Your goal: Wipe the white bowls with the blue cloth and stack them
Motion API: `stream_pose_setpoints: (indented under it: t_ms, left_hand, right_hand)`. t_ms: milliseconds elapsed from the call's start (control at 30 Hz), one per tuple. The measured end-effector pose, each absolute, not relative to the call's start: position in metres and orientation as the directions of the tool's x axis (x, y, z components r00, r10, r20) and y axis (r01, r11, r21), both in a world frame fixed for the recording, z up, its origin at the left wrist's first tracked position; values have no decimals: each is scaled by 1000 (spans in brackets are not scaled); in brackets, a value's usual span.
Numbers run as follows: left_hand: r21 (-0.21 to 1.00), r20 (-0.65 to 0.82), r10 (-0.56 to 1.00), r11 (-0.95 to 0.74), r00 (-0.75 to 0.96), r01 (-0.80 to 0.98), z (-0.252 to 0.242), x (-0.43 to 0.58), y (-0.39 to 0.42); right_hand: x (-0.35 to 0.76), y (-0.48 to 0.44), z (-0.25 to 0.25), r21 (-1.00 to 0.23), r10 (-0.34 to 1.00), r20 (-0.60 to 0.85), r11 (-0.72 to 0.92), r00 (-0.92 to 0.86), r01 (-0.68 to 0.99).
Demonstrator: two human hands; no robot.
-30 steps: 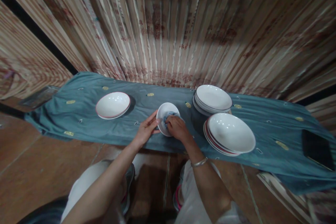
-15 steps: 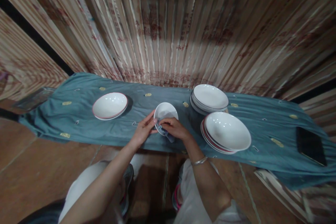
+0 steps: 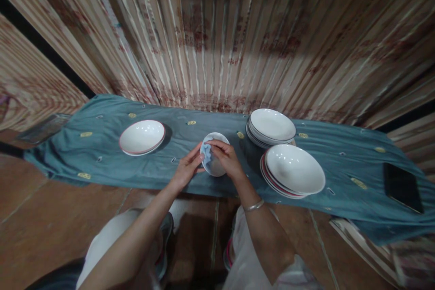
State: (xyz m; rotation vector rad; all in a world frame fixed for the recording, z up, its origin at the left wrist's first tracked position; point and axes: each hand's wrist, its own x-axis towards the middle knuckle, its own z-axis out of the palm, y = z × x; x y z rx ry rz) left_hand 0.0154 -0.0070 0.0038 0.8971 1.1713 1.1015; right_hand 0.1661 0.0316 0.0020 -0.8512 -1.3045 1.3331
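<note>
A small white bowl point(image 3: 219, 170) is tilted toward me near the front edge of the cloth-covered table. My left hand point(image 3: 188, 165) grips its left rim, thumb on the near side and fingers behind. Inside the bowl, my right hand point(image 3: 227, 157) is closed on a crumpled light-blue cloth point(image 3: 206, 150), pressing it against the upper left of the inner wall. Part of the cloth and the right fingertips are hidden by the hand.
White red-rimmed bowls point(image 3: 142, 137) are stacked at left. To the right are a stack of plates point(image 3: 272, 125) and, nearer, a stack of larger bowls point(image 3: 295, 169). A black tablet-like object point(image 3: 403, 187) lies at the far right. A pleated curtain point(image 3: 217, 36) hangs behind the table point(image 3: 190, 138).
My right hand has moved the cloth from the bowl's lower part up to its upper left inner wall. My left hand keeps its hold on the rim.
</note>
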Motion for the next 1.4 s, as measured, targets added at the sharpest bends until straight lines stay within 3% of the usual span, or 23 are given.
stream_pose_setpoints:
  t_ms: [333, 533, 867, 1100, 1400]
  left_hand:
    - [949, -255, 966, 258, 40, -182, 4, 14, -8]
    - [944, -254, 966, 260, 57, -202, 7, 16, -8]
    - [947, -261, 964, 265, 46, -181, 8, 17, -8]
    - [951, -252, 967, 255, 35, -178, 9, 19, -9]
    - [959, -228, 973, 230, 32, -163, 7, 20, -6]
  right_hand:
    - [176, 53, -11, -942, 941, 334, 331, -55, -55]
    - [191, 60, -29, -931, 938, 347, 347, -22, 112]
    - [211, 56, -48, -921, 950, 312, 307, -16, 239]
    - [220, 41, -43, -839, 953, 293, 297, -81, 456]
    - [226, 23, -36, -778, 951, 167, 289, -260, 557]
